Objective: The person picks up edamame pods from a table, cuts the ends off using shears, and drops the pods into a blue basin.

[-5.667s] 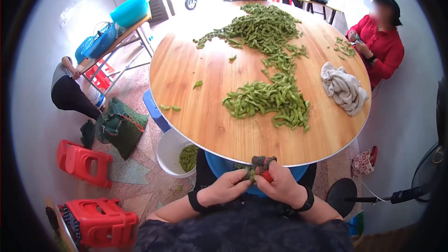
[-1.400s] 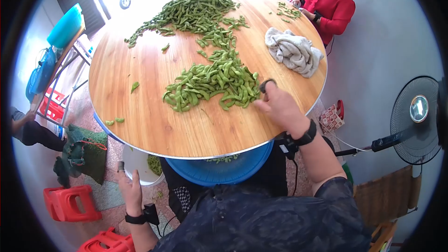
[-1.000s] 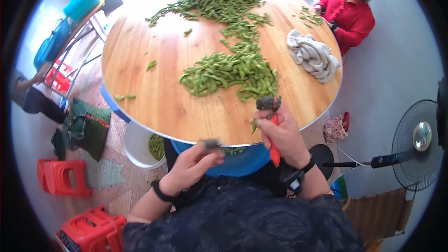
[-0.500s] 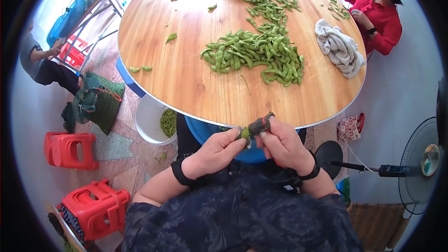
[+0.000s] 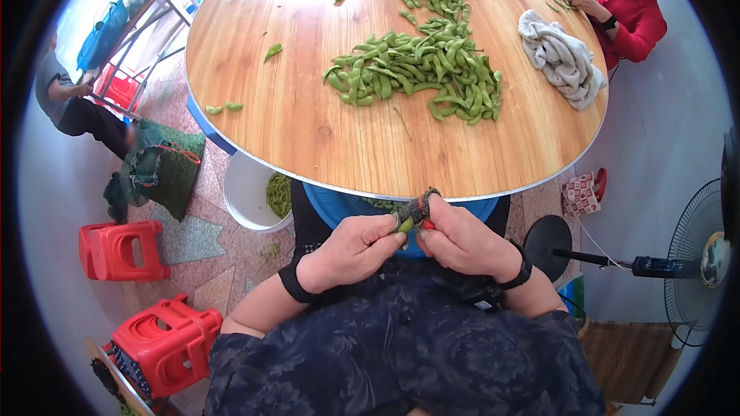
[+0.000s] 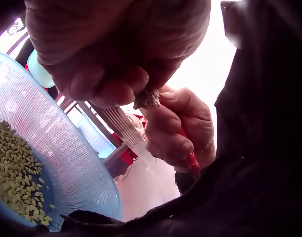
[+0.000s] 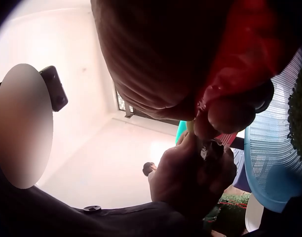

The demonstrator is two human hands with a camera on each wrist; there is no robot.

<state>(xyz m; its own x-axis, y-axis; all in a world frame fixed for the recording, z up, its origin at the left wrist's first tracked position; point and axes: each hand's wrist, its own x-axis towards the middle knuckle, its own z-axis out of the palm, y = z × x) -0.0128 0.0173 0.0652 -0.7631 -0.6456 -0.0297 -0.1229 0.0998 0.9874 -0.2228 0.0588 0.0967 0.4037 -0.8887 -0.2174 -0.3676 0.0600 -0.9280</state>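
Note:
Between thumb and forefinger my left hand [image 5: 351, 253] pinches a green soybean pod [image 5: 406, 226] in front of the table's near edge. My right hand [image 5: 472, 243] meets it there, its fingers curled round a slim red handle-like object [image 5: 428, 225], whose end [image 6: 193, 164] pokes out below the fist in the left wrist view. A dark wrap [image 5: 420, 206] with a red band covers the right forefinger. Below the hands is a blue mesh basin [image 5: 327, 204]; shelled green beans [image 6: 18, 170] lie in it. A pile of pods [image 5: 416, 69] spreads over the round wooden table [image 5: 308, 139].
A crumpled towel [image 5: 559, 58] lies at the table's right. A white bucket [image 5: 245, 194] with green pods or husks stands left of my legs. Red stools [image 5: 166, 347] are at left, a fan [image 5: 697, 262] at right. A person in red [image 5: 628, 19] sits at the table.
The right hand, earlier reaching to the pile, has come back with a pod and joined the left hand before the table edge. The left hand has come up from the bucket side and now pinches the pod.

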